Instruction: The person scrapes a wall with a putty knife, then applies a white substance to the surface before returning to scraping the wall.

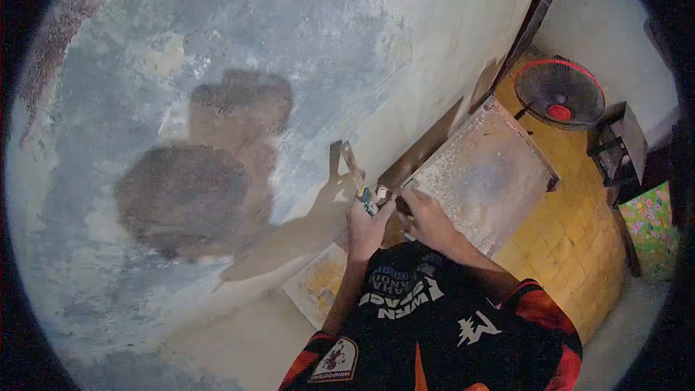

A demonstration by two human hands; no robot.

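Observation:
My left hand (pixel 367 226) is closed round the handle of a scraper-like tool (pixel 353 166), whose long narrow blade points up and away, beside the wall. Close to its right, my right hand (pixel 421 210) has its fingers bent and pressed together near a small pale piece (pixel 382 193) between the hands. What the right fingers hold, if anything, is too small to make out. Both hands are in front of my black shirt, near the patchy grey-blue wall (pixel 318 51).
A worn, paint-spotted table (pixel 481 174) stands right of my hands, against the wall. Beyond it are a black and red fan (pixel 559 94) and a dark metal stand (pixel 622 141) on a yellow tiled floor (pixel 572 246). Shadows fall across the wall.

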